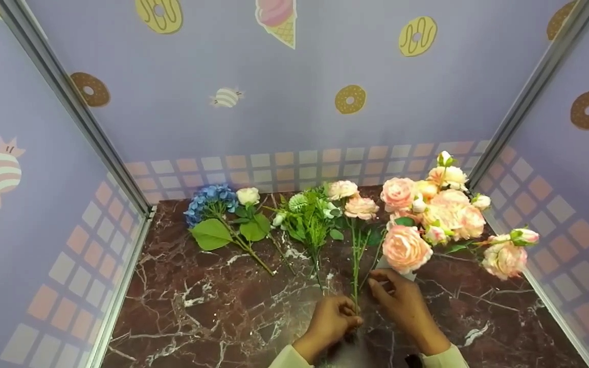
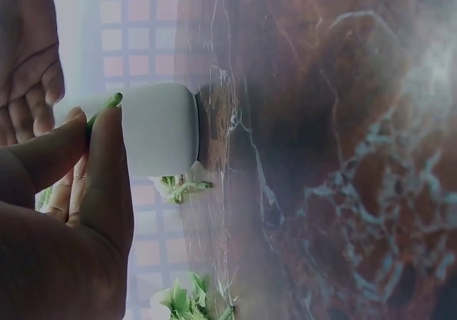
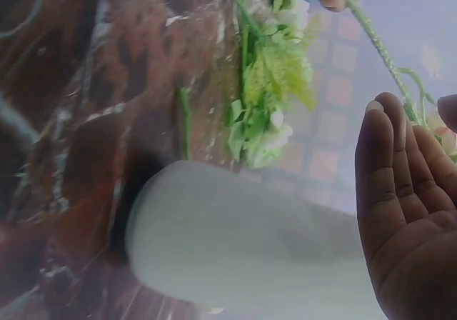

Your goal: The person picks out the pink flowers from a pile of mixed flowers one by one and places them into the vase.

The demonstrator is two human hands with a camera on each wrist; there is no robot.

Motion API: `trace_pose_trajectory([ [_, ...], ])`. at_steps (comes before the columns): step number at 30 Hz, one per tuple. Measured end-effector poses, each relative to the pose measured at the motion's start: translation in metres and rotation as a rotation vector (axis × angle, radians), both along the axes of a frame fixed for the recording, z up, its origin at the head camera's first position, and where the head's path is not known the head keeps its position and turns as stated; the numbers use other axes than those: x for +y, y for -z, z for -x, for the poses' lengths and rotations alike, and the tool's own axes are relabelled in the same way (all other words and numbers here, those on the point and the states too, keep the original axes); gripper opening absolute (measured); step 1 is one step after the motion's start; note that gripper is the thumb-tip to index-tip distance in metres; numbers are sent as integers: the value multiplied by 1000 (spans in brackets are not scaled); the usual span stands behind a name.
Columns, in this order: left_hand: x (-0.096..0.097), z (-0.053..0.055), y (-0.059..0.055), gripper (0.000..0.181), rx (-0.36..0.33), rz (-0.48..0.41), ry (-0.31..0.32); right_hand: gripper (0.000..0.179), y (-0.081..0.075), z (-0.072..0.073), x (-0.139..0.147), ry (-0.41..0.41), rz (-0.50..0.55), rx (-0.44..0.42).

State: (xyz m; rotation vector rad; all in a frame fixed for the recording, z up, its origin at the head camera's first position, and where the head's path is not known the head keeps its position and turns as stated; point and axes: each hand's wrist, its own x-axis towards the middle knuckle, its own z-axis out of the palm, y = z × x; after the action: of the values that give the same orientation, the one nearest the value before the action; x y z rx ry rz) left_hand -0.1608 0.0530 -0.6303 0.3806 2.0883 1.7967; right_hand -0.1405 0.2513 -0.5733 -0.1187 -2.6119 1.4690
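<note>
My left hand (image 1: 329,318) pinches the lower end of a green flower stem (image 1: 356,271) between thumb and fingers; in the left wrist view its cut tip (image 2: 116,99) sticks out past them. The stem branches upward to pale pink ruffled blooms (image 1: 361,207). To the right of it is my right hand (image 1: 399,296), fingers fairly straight and thumb apart. In the right wrist view the right fingertips (image 3: 385,120) are right at the stem's fork. A white rounded vase (image 3: 235,234) stands behind the hands, mostly hidden in the head view by pink blooms (image 1: 407,249).
A blue hydrangea (image 1: 210,202) and a white rose (image 1: 248,196) lie at the back left of the dark marbled table (image 1: 197,317). Green sprigs (image 1: 312,220) with small white flowers lie at the back middle. Patterned panels (image 1: 294,122) enclose the back and sides.
</note>
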Motion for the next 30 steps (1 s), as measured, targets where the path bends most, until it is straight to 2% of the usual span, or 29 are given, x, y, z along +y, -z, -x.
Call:
trace_pose_trajectory([
  [8, -3, -2, 0, 14, 38, 23, 21, 25, -8, 10, -12, -77, 11, 7],
  [15, -4, -2, 1, 17, 53, 68, 18, 24, -12, 16, -22, -46, -27, 14],
  [22, -3, -3, 2, 16, 36, 39, 31, 21, -14, 17, -24, -50, -41, 22],
  [30, -4, -4, 0, 15, 55, 50, 40, 22, -21, 17, -22, -92, 177, -60],
])
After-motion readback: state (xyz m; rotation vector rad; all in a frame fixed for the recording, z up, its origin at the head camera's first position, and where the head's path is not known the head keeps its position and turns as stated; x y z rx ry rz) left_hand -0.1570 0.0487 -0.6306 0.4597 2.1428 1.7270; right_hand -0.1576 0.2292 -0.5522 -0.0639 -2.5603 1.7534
